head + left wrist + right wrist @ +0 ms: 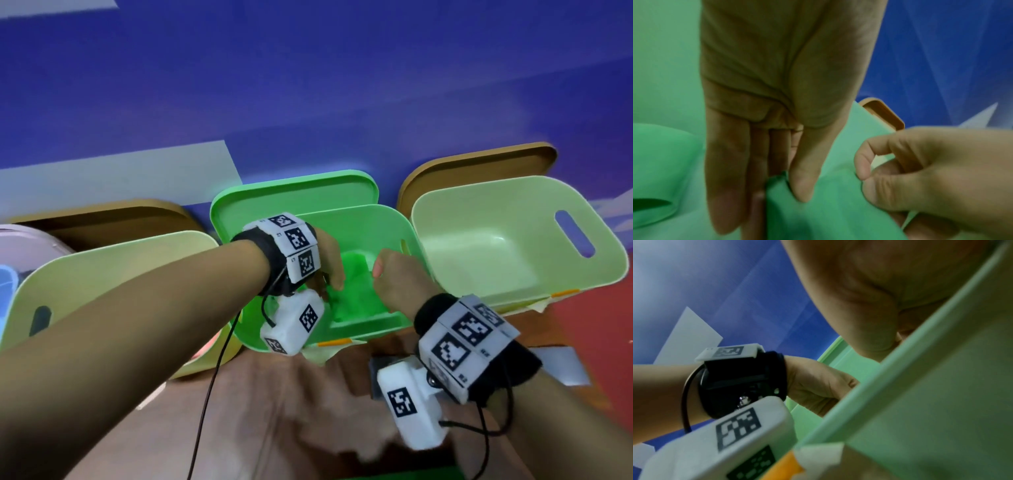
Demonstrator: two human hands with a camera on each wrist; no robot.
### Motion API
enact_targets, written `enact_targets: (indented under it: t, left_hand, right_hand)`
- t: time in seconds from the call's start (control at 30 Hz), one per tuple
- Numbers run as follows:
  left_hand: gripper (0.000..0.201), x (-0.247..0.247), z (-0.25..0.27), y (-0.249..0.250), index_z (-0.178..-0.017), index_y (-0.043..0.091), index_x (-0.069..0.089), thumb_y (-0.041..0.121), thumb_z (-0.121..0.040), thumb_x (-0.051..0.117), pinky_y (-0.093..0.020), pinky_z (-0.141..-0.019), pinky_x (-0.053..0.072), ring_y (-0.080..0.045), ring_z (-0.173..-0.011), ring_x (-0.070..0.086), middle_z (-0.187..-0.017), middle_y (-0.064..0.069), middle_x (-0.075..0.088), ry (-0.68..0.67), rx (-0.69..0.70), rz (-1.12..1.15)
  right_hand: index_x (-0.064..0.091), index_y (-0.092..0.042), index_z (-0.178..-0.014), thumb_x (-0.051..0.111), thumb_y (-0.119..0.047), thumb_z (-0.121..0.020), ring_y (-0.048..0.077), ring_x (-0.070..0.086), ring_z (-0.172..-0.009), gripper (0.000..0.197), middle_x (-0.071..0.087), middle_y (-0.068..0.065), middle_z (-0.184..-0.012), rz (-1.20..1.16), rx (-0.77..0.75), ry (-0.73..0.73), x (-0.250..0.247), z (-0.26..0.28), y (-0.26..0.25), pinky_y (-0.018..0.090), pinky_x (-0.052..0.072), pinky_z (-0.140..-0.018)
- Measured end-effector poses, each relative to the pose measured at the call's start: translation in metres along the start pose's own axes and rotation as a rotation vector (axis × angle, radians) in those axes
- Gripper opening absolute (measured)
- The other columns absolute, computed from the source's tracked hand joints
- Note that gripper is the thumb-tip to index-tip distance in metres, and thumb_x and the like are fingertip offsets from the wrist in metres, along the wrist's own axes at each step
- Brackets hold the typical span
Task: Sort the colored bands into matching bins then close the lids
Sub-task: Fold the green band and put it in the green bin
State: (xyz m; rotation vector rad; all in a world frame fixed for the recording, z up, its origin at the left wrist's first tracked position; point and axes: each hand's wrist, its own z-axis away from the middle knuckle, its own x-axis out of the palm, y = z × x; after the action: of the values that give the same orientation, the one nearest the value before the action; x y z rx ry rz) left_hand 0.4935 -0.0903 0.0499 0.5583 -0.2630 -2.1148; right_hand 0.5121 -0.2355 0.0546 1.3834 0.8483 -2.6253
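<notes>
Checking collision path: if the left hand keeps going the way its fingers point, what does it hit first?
The green band. The left hand points down into the green bin, thumb already pressing the band; below that, likely the bin floor, depth unclear.

Both forearms are bare. Each wrist wears a black strap point(428, 310) carrying white blocks point(297, 246) printed with black square markers, a white camera box point(409, 404) below, and thin black cables point(209, 394) trailing back.
</notes>
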Motion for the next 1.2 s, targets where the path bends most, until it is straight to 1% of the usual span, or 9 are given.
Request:
enact_targets:
  t: [0.1,0.2,0.4,0.53,0.63,0.73,0.83,1.1,1.2]
  left_hand:
    - [0.021,0.003,-0.017,-0.003,-0.064,0.006,0.072,-0.002,-0.081,0.064,-0.026,-0.056,0.056,-0.023,-0.061,0.067,-0.059,-0.007,0.065,-0.020,-0.009,-0.028]
    - [0.013,0.008,-0.028,-0.003,-0.073,0.016,0.064,0.007,-0.082,0.068,-0.031,-0.070,0.059,-0.019,-0.070,0.065,-0.069,0.000,0.062,0.053,-0.009,-0.161]
    - [0.017,0.011,-0.046,-0.011,-0.069,0.003,0.059,-0.001,-0.085,0.063,-0.020,-0.041,0.049,-0.021,-0.051,0.068,-0.047,-0.005,0.064,-0.042,-0.050,-0.080]
    - [0.031,0.016,-0.040,-0.005,-0.116,0.001,0.059,0.003,-0.086,0.064,-0.033,-0.081,0.056,-0.029,-0.107,0.063,-0.109,-0.014,0.066,0.033,0.023,-0.186]
    - [0.040,0.016,-0.037,-0.001,-0.126,0.005,0.055,0.004,-0.087,0.063,-0.032,-0.082,0.053,-0.027,-0.112,0.060,-0.123,-0.015,0.060,0.045,0.048,-0.226]
    - [0.014,0.010,-0.032,-0.001,-0.090,-0.001,0.073,0.003,-0.089,0.059,-0.025,-0.061,0.055,-0.019,-0.079,0.069,-0.093,-0.011,0.071,0.000,-0.001,-0.156]
    - [0.044,0.003,-0.028,-0.002,-0.048,0.002,0.067,0.004,-0.091,0.056,-0.019,-0.045,0.051,-0.015,-0.048,0.065,-0.056,-0.007,0.067,-0.110,-0.073,-0.026]
    - [0.020,0.012,0.025,0.006,-0.104,-0.006,0.062,0.008,-0.093,0.053,-0.017,-0.046,0.051,-0.006,-0.043,0.061,-0.085,-0.010,0.066,0.039,0.079,-0.123]
    - [0.013,0.018,0.057,0.013,-0.098,0.004,0.060,0.007,-0.094,0.048,-0.018,-0.045,0.045,-0.010,-0.048,0.058,-0.080,-0.003,0.063,0.134,0.146,-0.134]
  right_hand:
    - [0.052,-0.002,-0.112,0.039,-0.003,-0.094,0.034,0.061,-0.102,0.023,0.058,0.018,-0.115,0.027,0.082,-0.083,0.007,-0.005,0.001,0.035,0.048,-0.083]
    - [0.052,0.000,-0.115,0.039,-0.002,-0.094,0.033,0.060,-0.105,0.025,0.056,0.019,-0.120,0.026,0.141,-0.140,0.013,-0.012,0.002,0.036,0.050,-0.089]
    - [0.056,0.006,-0.113,0.042,0.001,-0.093,0.035,0.060,-0.104,0.025,0.058,0.023,-0.117,0.025,0.173,-0.232,0.021,-0.024,0.005,0.041,0.051,-0.091]
    - [0.058,0.004,-0.090,0.041,0.000,-0.094,0.033,0.062,-0.097,0.017,0.061,0.018,-0.096,0.074,0.173,-0.253,0.021,-0.025,0.005,0.033,0.053,-0.079]
    - [0.039,-0.006,-0.061,0.041,0.000,-0.093,0.026,0.054,-0.075,0.033,0.045,0.008,-0.065,0.101,0.207,-0.245,0.021,-0.024,0.004,0.025,0.042,-0.053]
    - [0.050,-0.002,-0.074,0.041,-0.005,-0.094,0.027,0.054,-0.089,0.022,0.060,0.013,-0.091,0.142,0.172,-0.248,0.020,-0.023,0.003,0.027,0.044,-0.071]
    - [0.057,0.003,-0.109,0.042,-0.008,-0.095,0.029,0.056,-0.109,0.023,0.058,0.017,-0.119,0.167,0.140,-0.197,0.015,-0.016,-0.002,0.026,0.042,-0.080]
    - [0.060,0.000,-0.109,0.044,-0.012,-0.093,0.032,0.057,-0.110,0.026,0.061,0.020,-0.117,0.213,0.020,-0.006,-0.005,0.015,-0.014,0.031,0.045,-0.084]
    - [0.060,-0.001,-0.106,0.043,-0.012,-0.091,0.034,0.057,-0.110,0.025,0.061,0.021,-0.116,0.219,-0.036,0.066,-0.014,0.030,-0.017,0.032,0.045,-0.086]
